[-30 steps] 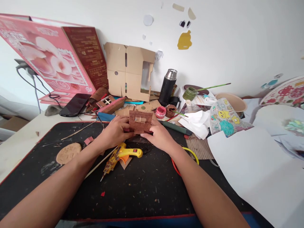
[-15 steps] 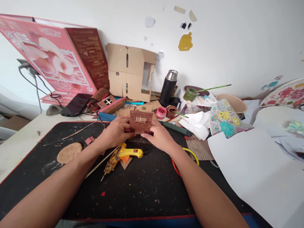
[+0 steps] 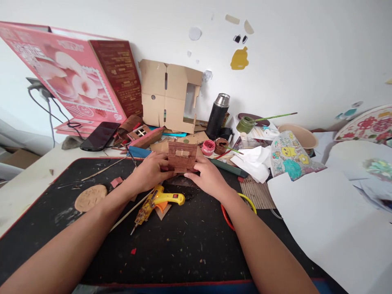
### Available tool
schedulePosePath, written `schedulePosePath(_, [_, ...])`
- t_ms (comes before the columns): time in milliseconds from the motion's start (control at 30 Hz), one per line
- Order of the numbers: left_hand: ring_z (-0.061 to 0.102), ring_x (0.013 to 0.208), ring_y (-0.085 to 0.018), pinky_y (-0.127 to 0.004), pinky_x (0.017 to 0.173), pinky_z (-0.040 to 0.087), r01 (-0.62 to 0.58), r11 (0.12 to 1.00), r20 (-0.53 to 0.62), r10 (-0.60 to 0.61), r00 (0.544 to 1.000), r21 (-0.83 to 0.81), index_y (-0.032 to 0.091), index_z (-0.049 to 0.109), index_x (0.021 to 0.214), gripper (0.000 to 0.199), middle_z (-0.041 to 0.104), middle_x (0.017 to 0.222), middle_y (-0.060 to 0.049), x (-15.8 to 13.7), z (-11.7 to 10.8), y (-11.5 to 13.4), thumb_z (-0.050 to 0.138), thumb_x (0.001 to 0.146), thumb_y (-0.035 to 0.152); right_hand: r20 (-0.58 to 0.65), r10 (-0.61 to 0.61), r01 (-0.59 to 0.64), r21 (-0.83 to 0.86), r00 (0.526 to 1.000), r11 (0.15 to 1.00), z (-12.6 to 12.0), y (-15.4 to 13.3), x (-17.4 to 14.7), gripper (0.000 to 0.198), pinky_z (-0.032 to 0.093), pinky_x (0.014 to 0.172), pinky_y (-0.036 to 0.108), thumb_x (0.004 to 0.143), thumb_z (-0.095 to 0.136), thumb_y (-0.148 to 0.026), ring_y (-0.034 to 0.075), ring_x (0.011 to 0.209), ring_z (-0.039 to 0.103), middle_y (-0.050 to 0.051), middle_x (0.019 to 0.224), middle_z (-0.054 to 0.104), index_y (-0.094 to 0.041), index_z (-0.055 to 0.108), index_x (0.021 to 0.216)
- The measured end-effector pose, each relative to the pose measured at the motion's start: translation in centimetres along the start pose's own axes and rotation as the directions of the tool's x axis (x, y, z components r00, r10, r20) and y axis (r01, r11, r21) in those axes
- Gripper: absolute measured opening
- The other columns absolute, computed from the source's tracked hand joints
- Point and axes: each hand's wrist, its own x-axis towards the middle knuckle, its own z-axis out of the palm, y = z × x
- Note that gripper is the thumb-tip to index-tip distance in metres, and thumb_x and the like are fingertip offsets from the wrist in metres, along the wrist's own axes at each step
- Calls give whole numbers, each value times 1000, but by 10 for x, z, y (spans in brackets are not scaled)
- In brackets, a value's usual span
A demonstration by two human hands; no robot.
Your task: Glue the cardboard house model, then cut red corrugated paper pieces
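Between both hands stands a small brown-painted cardboard panel (image 3: 182, 162) with a lighter strip across its middle. My left hand (image 3: 154, 169) grips its left edge, fingers curled behind and thumb low in front. At the opposite edge, my right hand (image 3: 207, 171) holds the panel with its thumb near the bottom corner. Whatever lies behind the panel is hidden. Just below the hands, a yellow glue gun (image 3: 157, 202) lies on the black mat (image 3: 171, 253), its nozzle pointing down-left. A thin wooden stick (image 3: 131, 210) lies beside it, partly under my left forearm.
A round tan disc (image 3: 91, 198) lies left on the mat. Behind are a phone (image 3: 99, 136), a black thermos (image 3: 218, 116), a pink paint jar (image 3: 208, 147) and a brown paint jar (image 3: 221, 145). White paper (image 3: 321, 216) covers the right side. Scissors (image 3: 227, 218) with red-yellow handles lie under my right forearm.
The view has tilted slightly, so the background sits a little lower. Both hands keep their hold on the panel, which has barely moved.
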Motion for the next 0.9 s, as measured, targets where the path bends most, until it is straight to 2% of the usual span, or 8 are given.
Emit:
schedulePosePath(233, [67, 129, -34, -54, 118, 48, -5, 1000, -16, 5, 1000, 0, 26, 84, 97, 18, 81, 123, -8, -2, -14, -6, 80, 88, 42, -17, 16, -15, 22, 1000, 1000, -3, -1, 0, 4, 52, 111, 46, 96, 83, -16, 30, 132, 66, 12, 136, 74, -20, 81, 98])
schedulePosePath(367, [66, 133, -34, -55, 121, 46, -7, 1000, -26, 7, 1000, 14, 27, 85, 92, 20, 79, 130, -8, -2, -17, -10, 75, 92, 45, -28, 14, -14, 13, 1000, 1000, -3, 1, 1, 6, 52, 112, 48, 95, 83, -15, 31, 132, 67, 13, 135, 75, -20, 82, 99])
schedulePosePath(700, [71, 122, -32, -51, 115, 51, -39, 998, -6, 39, 999, 40, 29, 86, 87, 16, 84, 110, -5, -1, -18, 1, 72, 93, 34, -8, -3, 3, -14, 1000, 1000, -3, -2, -1, 5, 51, 113, 50, 97, 82, -19, 32, 133, 65, 14, 134, 74, -20, 82, 102])
schedulePosePath(800, [70, 124, -33, -51, 115, 51, -17, 999, -27, 18, 999, 50, 29, 86, 89, 17, 84, 113, -5, -1, -20, -1, 73, 92, 38, -7, 13, -13, -7, 1000, 1000, -4, -2, -1, 3, 53, 109, 49, 98, 82, -21, 32, 128, 67, 14, 131, 75, -19, 80, 98])
schedulePosePath(900, [72, 122, -32, -50, 114, 52, -11, 999, -35, 13, 999, 46, 28, 86, 89, 19, 85, 113, -6, -2, -20, -5, 72, 93, 41, -11, 22, -22, -16, 1000, 1000, -3, -1, -1, 13, 55, 104, 47, 99, 81, -21, 30, 121, 69, 12, 125, 75, -19, 76, 87])
